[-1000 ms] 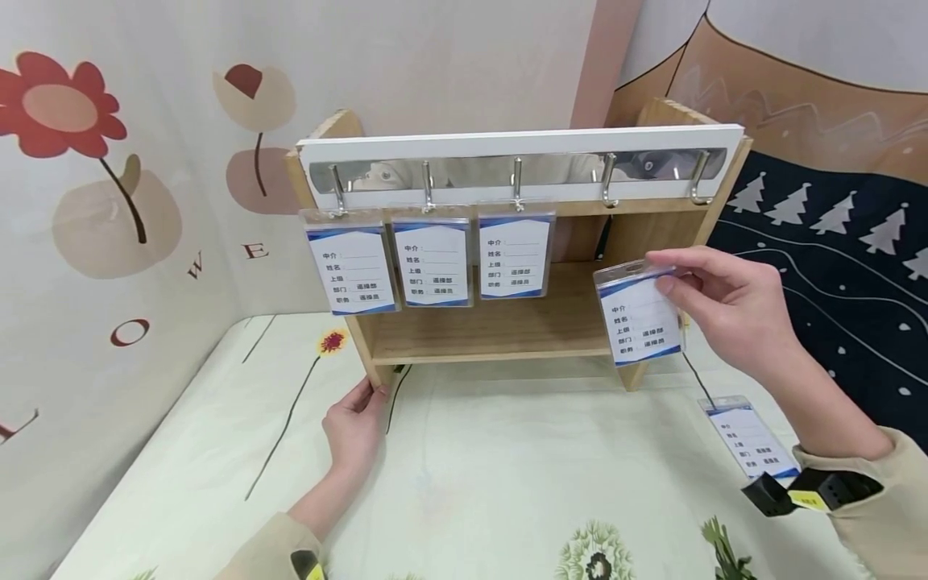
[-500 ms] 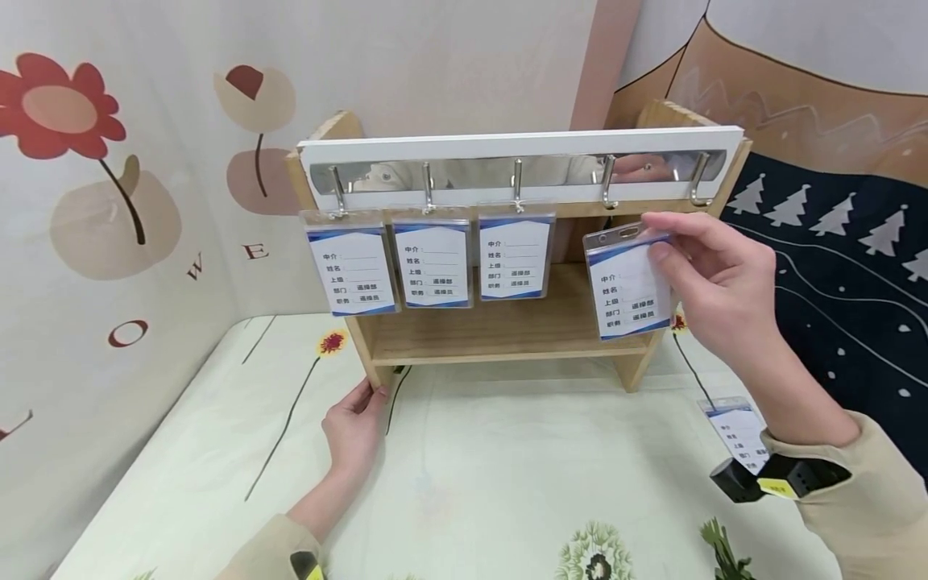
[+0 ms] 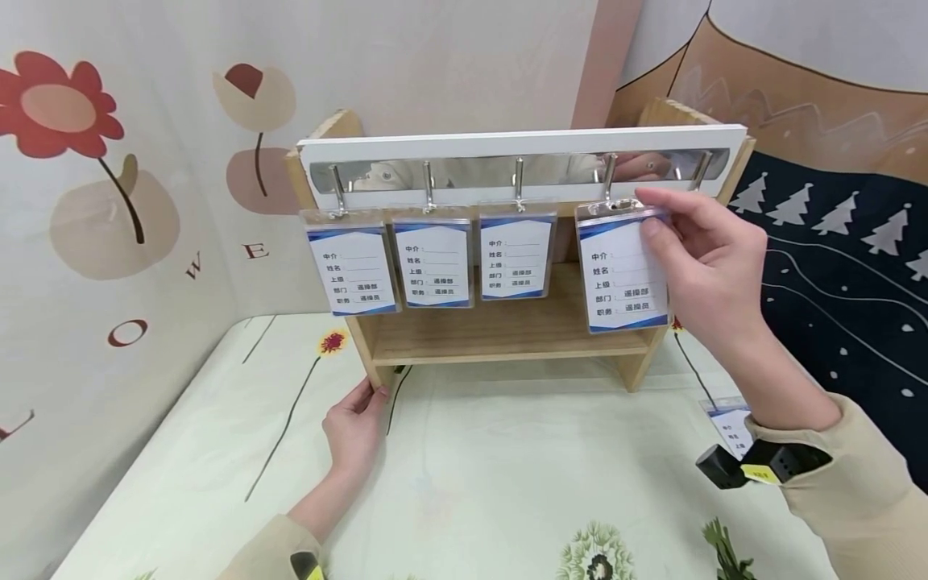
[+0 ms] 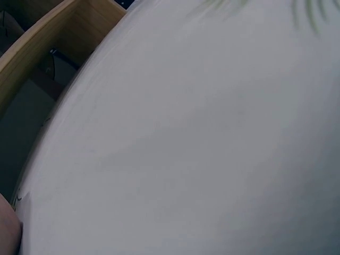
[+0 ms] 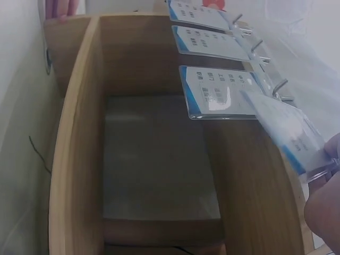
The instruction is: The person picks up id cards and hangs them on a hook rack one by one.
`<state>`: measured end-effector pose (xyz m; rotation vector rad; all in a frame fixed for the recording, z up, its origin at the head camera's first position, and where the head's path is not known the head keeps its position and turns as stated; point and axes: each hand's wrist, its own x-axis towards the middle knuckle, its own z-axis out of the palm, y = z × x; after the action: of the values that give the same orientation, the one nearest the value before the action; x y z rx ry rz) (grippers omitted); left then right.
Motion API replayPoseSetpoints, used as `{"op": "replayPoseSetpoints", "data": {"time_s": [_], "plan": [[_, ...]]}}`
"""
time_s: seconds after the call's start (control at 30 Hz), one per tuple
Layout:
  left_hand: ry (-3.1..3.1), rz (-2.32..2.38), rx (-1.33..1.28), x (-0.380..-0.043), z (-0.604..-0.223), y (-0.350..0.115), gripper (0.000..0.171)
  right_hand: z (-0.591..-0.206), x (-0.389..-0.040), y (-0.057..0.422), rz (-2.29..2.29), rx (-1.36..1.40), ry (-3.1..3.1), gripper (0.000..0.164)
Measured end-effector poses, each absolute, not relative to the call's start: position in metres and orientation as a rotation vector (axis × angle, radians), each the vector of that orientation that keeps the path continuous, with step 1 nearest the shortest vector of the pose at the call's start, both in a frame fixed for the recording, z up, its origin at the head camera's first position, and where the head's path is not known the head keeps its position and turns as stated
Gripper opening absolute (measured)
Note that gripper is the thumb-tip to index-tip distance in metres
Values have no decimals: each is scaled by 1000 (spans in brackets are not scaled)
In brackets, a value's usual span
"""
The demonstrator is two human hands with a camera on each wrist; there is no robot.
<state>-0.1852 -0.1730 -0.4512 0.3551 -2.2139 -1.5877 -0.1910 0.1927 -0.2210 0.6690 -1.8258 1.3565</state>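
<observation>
My right hand (image 3: 714,262) pinches a clear badge holder (image 3: 625,278) by its upper right edge, between thumb and fingers. The holder's slotted top sits at the lower end of a metal hook (image 3: 609,176); whether the hook passes through the slot, I cannot tell. In the right wrist view this held badge holder (image 5: 295,137) tilts away from the row. To its left, three similar badge holders (image 3: 515,258) hang from hooks. Low on the left, my left hand (image 3: 355,431) grips the leg of the wooden shelf (image 3: 507,334) with thumb and fingers.
Another badge holder (image 3: 731,427) lies on the table cloth (image 3: 500,459) at right, partly hidden by the right forearm. A further hook (image 3: 702,169) at the rail's right end is partly covered by the right hand. Patterned curtains stand behind.
My right hand has carried the badge holder up and slightly left, from below the hook to its tip. The left hand stays on the shelf leg.
</observation>
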Motion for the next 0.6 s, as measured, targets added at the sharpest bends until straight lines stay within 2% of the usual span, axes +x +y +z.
{"op": "replayPoseSetpoints", "data": {"time_s": [0.6], "plan": [[-2226, -1615, 339, -184, -449, -173, 38, -214, -187, 189, 1322, 510, -1983, 31]]}}
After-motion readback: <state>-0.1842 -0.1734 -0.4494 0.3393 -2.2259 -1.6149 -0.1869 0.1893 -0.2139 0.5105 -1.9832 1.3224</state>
